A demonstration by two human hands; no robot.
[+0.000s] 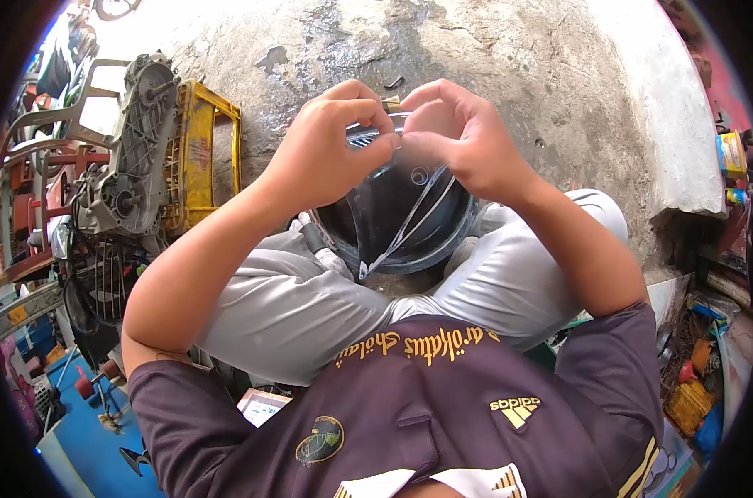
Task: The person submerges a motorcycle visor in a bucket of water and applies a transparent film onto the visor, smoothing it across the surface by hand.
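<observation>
My left hand [339, 137] is raised over a glossy black plastic panel [393, 207], its thumb and index finger pinched together. What they hold, if anything, is too small to make out. My right hand [468, 137] is close beside it, slightly blurred. Its index finger arches away while the thumb and another fingertip come together near the left thumb. The panel has pale stripes and a pointed end towards me. It rests in or over a round black basin [455, 245] between my legs.
On the left, a metal engine casing [136, 149] leans near a yellow crate [202, 153]. Wet patches mark the concrete floor [509, 66], where a small dark piece [394, 83] lies ahead. A white wall edge [675, 149] and piled clutter [696, 373] are on the right.
</observation>
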